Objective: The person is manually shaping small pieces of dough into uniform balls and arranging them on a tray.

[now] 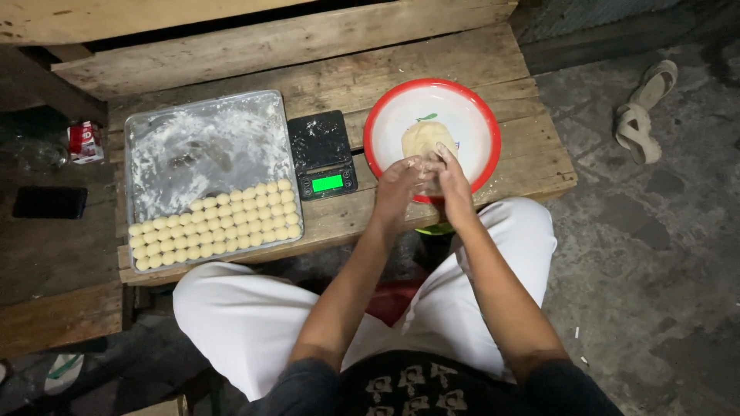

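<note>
Wooden bench [532,146], bowl [478,104] near its right edge; hands [422,183] pressed together, contents hidden

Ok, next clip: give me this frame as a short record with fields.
setting: low wooden table, person seated
left hand: pressed against the right, over the bowl's near rim
right hand: same, something small between the palms, hidden
bowl: white, red rim, holds dough lump
tray: floured, rows of dough balls
scale: between tray and bowl, display lit
</note>
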